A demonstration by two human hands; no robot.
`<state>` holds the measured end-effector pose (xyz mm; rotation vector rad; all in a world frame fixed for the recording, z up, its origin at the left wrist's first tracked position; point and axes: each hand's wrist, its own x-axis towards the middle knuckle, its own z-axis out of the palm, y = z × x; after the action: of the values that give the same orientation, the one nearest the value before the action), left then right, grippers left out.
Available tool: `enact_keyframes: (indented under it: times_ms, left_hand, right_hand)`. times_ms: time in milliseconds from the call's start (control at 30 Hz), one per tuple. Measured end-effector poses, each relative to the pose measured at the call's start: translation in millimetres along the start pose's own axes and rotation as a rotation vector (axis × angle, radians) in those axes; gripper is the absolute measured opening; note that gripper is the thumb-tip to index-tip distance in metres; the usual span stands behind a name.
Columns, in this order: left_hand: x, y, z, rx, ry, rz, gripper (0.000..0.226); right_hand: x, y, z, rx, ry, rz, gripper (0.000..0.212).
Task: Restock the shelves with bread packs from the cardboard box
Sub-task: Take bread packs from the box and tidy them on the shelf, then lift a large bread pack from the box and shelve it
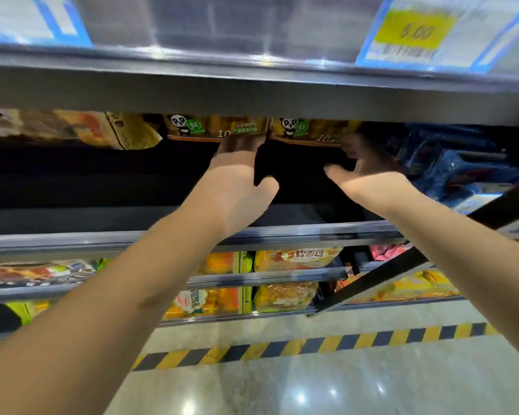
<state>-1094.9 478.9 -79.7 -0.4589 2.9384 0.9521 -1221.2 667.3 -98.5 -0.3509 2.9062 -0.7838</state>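
Two brown bread packs with a panda logo stand side by side deep on the dark shelf point(192, 232). My left hand point(240, 178) reaches in, and its straight fingers touch the lower edge of the left pack point(213, 127), thumb spread away. My right hand point(369, 166) does the same at the bottom right corner of the right pack point(309, 130), thumb held apart below it. The fingertips are in shadow. The cardboard box is out of view.
A yellow-brown bag point(126, 130) lies left of the packs and blue packets point(450, 163) lie to the right. The shelf above point(252, 85) carries a 5.00 price tag point(414, 34). Lower shelves hold yellow bread packs point(297, 259). Hazard tape point(312, 345) crosses the floor.
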Motion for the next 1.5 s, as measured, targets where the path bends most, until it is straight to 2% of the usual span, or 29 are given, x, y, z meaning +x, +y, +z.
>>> enact_keyframes:
  times_ms: [100,233,400,633,733,900,1000,1167,1300,1500]
  left_hand:
    - [-42.5,-5.7,-26.0,0.234,0.077,0.109,0.056]
    - [-106.2,-8.8,-61.8,0.408,0.118,0.246,0.065]
    - [-184.3,14.2,-127.5,0.51,0.101,0.242,0.066]
    - [-278.7,38.3,-250.7,0.585,0.165,0.187,0.066]
    - [-316.2,52.0,-292.0,0.591,0.172,0.093,0.069]
    - [-382.3,54.8,-336.8,0.567,0.235,-0.102,0.069]
    - [-429.1,48.3,-347.9,0.569,0.35,-0.223,0.063]
    - [-524.2,40.9,-345.7,0.535,0.454,-0.499,0.058]
    - [-604.4,35.1,-330.6,0.489,0.46,-0.778,0.061]
    - [-695.8,31.9,-315.2,0.438,0.524,-1.022,0.062]
  right_hand:
    - [-54.5,-21.0,-22.7,-0.31,-0.092,-0.165,0.058]
    - [-119.1,-47.4,-54.3,-0.331,-0.017,-0.466,0.053]
    - [-197.6,-117.1,-106.1,-0.401,-0.026,-0.571,0.058]
    - [-283.4,-233.0,-193.2,-0.516,-0.126,-0.575,0.069]
    - [-313.4,-279.7,-224.6,-0.492,-0.171,-0.6,0.069]
    - [-348.4,-331.7,-247.3,-0.438,-0.158,-0.799,0.075]
    - [-365.1,-359.4,-247.5,-0.386,-0.172,-0.938,0.073]
    - [-401.2,-393.0,-233.6,-0.313,-0.194,-1.178,0.064]
    - [-442.9,-415.3,-208.4,-0.255,-0.332,-1.328,0.063]
    - [-518.3,-452.5,-168.8,-0.221,-0.475,-1.556,0.063]
